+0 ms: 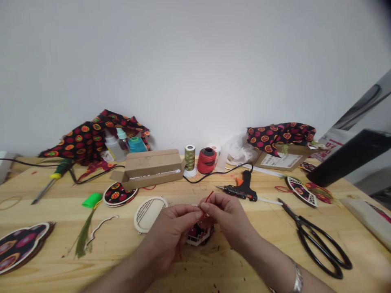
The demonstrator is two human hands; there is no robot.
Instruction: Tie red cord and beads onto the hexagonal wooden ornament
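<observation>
My left hand [180, 221] and my right hand [224, 215] meet over the middle of the table, thumbs and fingertips pinched close together. Between them runs a red cord [209, 196], its short end poking up by the right fingers. Just below the fingers is a small wooden-framed ornament [198, 236] with dark patterned fabric, partly hidden by the hands. More red cord hangs down beside my left hand. To the left of that hand lies a pale round wooden frame [149, 213] with lattice cutouts.
Black scissors [317, 240] and a glue gun [241, 188] lie right. Behind stand a cardboard box [155, 169], an olive thread spool [190, 158] and a red one [207, 160]. Left are a screwdriver [51, 183], a green tassel [84, 236] and a fabric-covered round piece [119, 194].
</observation>
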